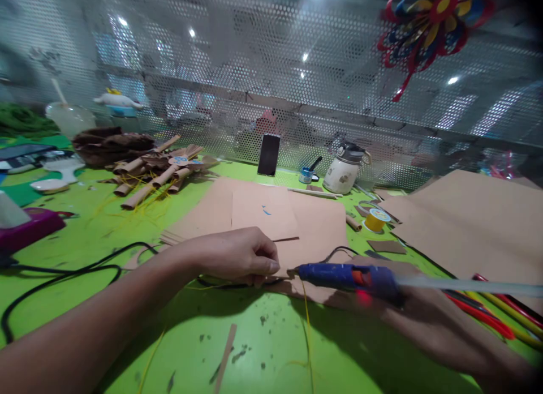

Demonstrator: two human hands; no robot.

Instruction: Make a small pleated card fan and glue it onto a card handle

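Note:
My right hand [413, 306] is wrapped round a blue glue gun [339, 274], with a long pale glue stick [470, 285] sticking out of its back. A red light glows under the gun's body, and its nozzle points left toward my left hand [241, 258]. That hand is closed in a pinch just short of the nozzle; what lies between its fingertips is hidden. Yellow thread [309, 332] hangs below the nozzle onto the green table [263, 348]. Behind both hands lie sheets of brown paper [322, 218], the smaller one bearing blue marks.
Rolled brown paper tubes [146, 190] with yellow thread lie at the left, near a purple box [29, 230]. A black cord [63, 272] crosses the table. A phone [268, 154], kettle-like bottle [344, 170] and yellow thread spool [376, 219] stand behind. Large brown paper [475, 224] covers the right.

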